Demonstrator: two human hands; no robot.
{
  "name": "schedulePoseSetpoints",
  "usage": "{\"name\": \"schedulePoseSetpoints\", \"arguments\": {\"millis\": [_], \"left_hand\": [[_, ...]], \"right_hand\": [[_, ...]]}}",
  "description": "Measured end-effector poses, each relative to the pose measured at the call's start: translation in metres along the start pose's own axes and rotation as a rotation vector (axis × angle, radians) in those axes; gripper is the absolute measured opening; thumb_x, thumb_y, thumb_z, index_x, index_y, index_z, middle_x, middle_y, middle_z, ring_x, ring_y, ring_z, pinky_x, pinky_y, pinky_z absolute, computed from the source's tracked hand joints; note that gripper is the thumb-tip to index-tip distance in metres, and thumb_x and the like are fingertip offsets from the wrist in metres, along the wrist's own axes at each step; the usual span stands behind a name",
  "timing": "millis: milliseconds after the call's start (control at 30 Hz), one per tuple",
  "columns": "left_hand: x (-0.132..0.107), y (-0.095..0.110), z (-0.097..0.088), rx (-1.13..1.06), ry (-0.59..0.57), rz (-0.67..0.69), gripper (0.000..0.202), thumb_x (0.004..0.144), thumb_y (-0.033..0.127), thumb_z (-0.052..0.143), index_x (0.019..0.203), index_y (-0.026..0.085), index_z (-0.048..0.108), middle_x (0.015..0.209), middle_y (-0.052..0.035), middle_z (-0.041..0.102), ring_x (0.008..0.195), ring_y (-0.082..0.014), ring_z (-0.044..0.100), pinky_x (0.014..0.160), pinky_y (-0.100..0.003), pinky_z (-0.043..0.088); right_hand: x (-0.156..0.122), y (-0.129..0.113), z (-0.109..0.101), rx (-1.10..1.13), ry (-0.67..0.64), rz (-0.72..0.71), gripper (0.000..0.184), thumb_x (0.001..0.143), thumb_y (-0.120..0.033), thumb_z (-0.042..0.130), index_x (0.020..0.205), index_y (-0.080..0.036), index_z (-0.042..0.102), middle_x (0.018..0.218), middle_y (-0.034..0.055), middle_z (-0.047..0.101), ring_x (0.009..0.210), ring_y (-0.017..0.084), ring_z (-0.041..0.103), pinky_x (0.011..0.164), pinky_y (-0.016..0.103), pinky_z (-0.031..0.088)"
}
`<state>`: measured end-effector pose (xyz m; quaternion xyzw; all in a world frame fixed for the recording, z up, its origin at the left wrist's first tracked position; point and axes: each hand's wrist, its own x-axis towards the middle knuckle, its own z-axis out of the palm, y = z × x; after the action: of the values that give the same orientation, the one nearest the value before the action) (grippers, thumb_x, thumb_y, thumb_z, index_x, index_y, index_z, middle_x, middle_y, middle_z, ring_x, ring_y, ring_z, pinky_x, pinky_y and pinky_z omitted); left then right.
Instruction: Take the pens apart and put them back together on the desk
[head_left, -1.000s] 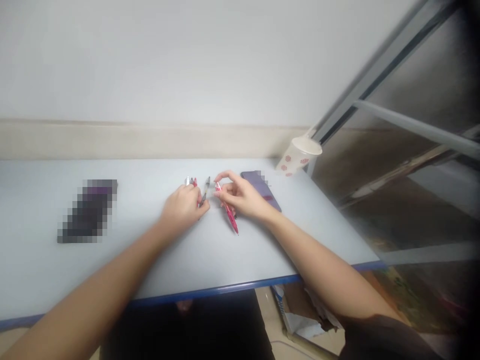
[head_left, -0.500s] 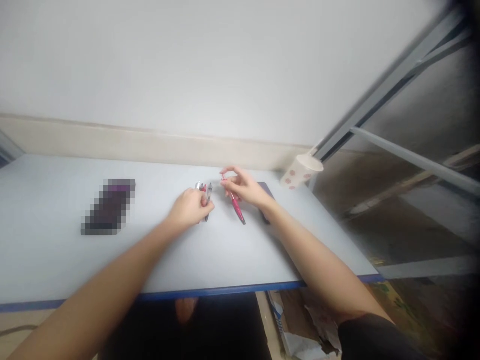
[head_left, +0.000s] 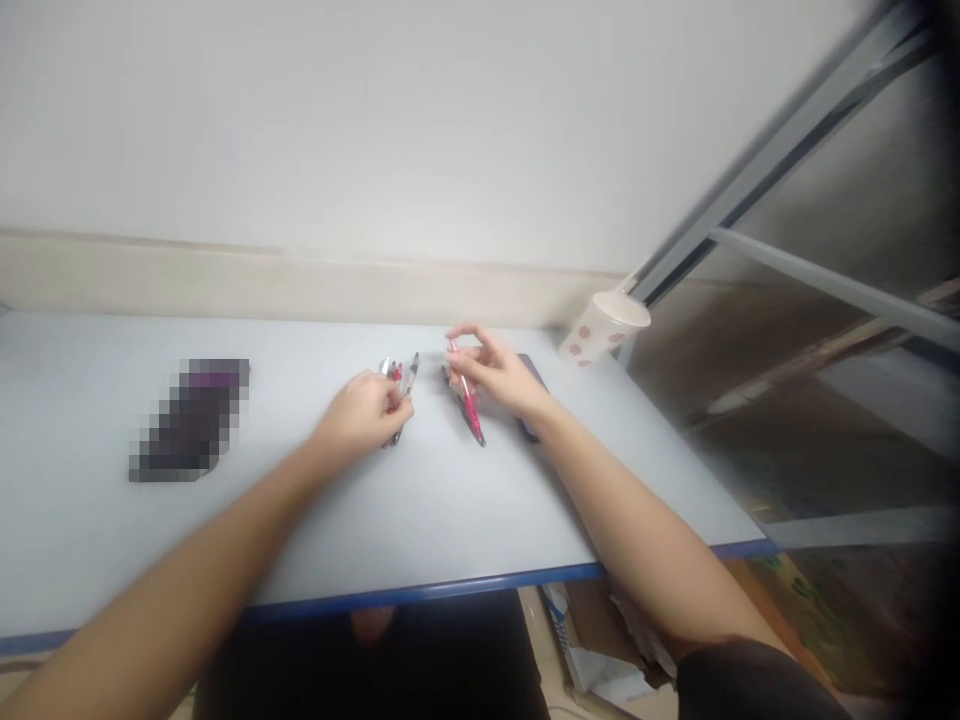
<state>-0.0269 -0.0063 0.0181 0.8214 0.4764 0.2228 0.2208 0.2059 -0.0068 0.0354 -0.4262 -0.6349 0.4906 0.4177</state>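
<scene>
Two bare arms reach forward over a pale grey table (head_left: 450, 520) with a dark blue edge, wrists angled inward, so the hands sit close together near the far side. The left hand (head_left: 364, 415) lies palm down, its grip together, fingers curled over a small bunch of slim pens (head_left: 397, 385) with silver, red and dark barrels, their ends showing above and below the fingers. The right hand (head_left: 495, 380) is raised, thumb and fingers bowed apart in a loose curve over a glossy pink-red pen (head_left: 469, 402). The fingers reach the pen's upper part, but whether the grip is clamped on it I cannot tell. The pen's tip points toward the person. Just beside the right wrist lies a dark flat phone (head_left: 532, 368). Farther left sits a pixelated dark object (head_left: 191, 420), and a white paper cup with red flowers (head_left: 604, 328) stands by the far right corner.
</scene>
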Motion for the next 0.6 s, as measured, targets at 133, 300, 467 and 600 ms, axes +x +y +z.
{"name": "schedulePoseSetpoints", "arguments": {"millis": [133,300,467,600], "left_hand": [[-0.0030,0.0028,-0.0018,-0.079,0.071,0.030,0.034,0.089,0.028,0.056,0.058,0.024,0.043,0.061,-0.0018,0.058,0.075,-0.0225,0.061,0.071,-0.033,0.045],[-0.0076,0.0038,-0.0039,-0.361,0.059,-0.090,0.024,0.089,0.032,0.058,0.067,0.022,0.057,0.054,0.0029,0.056,0.051,-0.0148,0.055,0.056,-0.029,0.044],[-0.0076,0.0066,-0.0054,-0.636,0.112,-0.158,0.015,0.088,0.030,0.064,0.080,0.020,0.057,0.062,0.0031,0.060,0.051,-0.0116,0.056,0.049,-0.024,0.043],[-0.0055,0.0082,-0.0061,-0.766,0.084,-0.201,0.027,0.086,0.026,0.069,0.105,0.021,0.050,0.063,0.0056,0.063,0.052,-0.0146,0.062,0.046,-0.024,0.049]], "right_hand": [[-0.0005,-0.0019,0.0027,-0.029,-0.011,0.029,0.031,0.096,-0.040,0.070,0.115,-0.023,0.052,0.070,-0.0048,0.066,0.052,0.011,0.054,0.048,0.023,0.044],[-0.0011,-0.0003,0.0048,-0.015,-0.025,0.033,0.036,0.095,-0.034,0.068,0.123,-0.025,0.048,0.068,-0.0056,0.065,0.054,0.013,0.054,0.049,0.023,0.045],[-0.0021,0.0004,0.0073,-0.048,-0.010,-0.001,0.022,0.100,-0.035,0.061,0.114,-0.024,0.049,0.071,-0.0045,0.064,0.056,0.011,0.051,0.051,0.022,0.041],[-0.0032,-0.0010,0.0080,-0.075,-0.005,-0.016,0.024,0.100,-0.039,0.062,0.114,-0.025,0.049,0.073,-0.0040,0.064,0.058,0.013,0.053,0.053,0.024,0.041]]}}
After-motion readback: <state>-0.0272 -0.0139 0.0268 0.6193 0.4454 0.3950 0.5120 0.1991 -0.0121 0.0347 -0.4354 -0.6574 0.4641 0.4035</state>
